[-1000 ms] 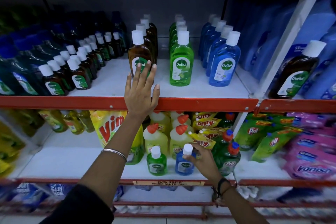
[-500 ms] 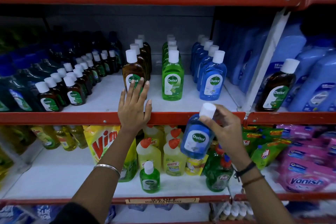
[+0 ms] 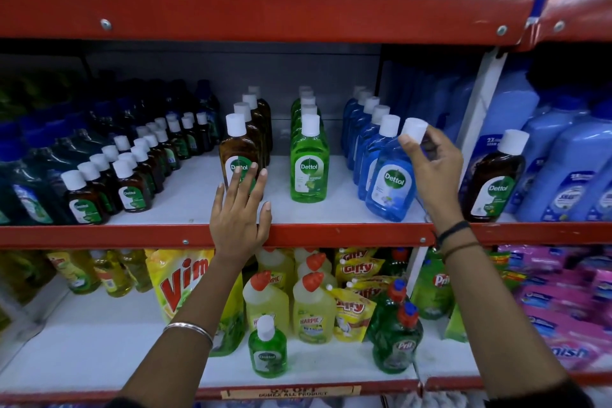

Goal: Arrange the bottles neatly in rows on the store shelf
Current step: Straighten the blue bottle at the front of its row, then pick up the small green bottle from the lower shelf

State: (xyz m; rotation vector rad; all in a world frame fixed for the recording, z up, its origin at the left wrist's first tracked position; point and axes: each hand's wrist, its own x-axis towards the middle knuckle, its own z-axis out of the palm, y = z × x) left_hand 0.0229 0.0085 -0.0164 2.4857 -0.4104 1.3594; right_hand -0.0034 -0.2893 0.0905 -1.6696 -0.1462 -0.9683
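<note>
On the middle shelf stand three rows of Dettol bottles: brown, green and blue. My right hand grips a blue Dettol bottle by its white cap and shoulder, tilted, at the front of the blue row with its base on the shelf. My left hand rests open on the red shelf edge, fingertips touching the front brown bottle's label. A small green Dettol bottle stands alone on the lower shelf.
Small brown bottles fill the middle shelf's left side. A lone brown Dettol bottle stands right of the white upright, among large blue bottles. Below are Vim pouches, Harpic bottles and pink packs.
My right hand lifted the blue bottle from the lower shelf up to the middle shelf and set it in front of the blue row. The left hand stayed at the brown bottle.
</note>
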